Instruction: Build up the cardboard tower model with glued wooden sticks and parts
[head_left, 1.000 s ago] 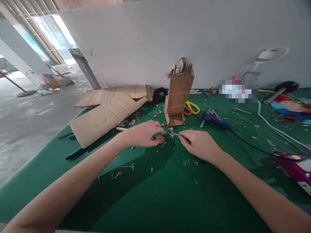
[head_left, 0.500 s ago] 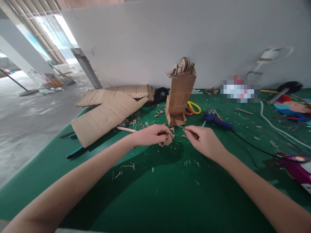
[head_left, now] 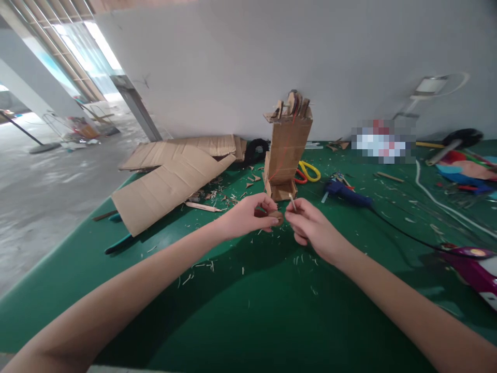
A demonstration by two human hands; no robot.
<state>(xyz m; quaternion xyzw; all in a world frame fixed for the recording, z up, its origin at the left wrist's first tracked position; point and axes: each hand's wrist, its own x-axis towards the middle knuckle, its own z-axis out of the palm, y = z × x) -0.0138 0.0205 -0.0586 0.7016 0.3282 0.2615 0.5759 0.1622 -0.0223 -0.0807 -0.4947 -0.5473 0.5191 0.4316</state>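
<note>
My left hand [head_left: 254, 215] pinches a small cardboard disc [head_left: 276, 215] between thumb and fingers. Close beside it, my right hand [head_left: 308, 223] is closed on a thin stick [head_left: 292, 201], its pale tip pointing up. What the stick is exactly, I cannot make out. Just behind both hands stands an upright cardboard tower [head_left: 290, 150], with cardboard wheels [head_left: 294, 103] and a red string at its top. Pale shavings and cardboard scraps lie scattered on the green tabletop [head_left: 248, 311] around the hands.
Flat cardboard sheets [head_left: 166, 181] lie at the left, near a wooden stick [head_left: 202, 206] and a teal-handled tool [head_left: 120, 244]. Right of the tower are scissors with a yellow handle [head_left: 310, 171] and a blue glue gun [head_left: 347, 193] with its black cord. A magenta-and-white object [head_left: 471, 269] sits far right.
My right hand has moved left toward my left hand, and its stick now points more upright. The cardboard disc has tilted from face-on to nearly edge-on and shifted slightly right.
</note>
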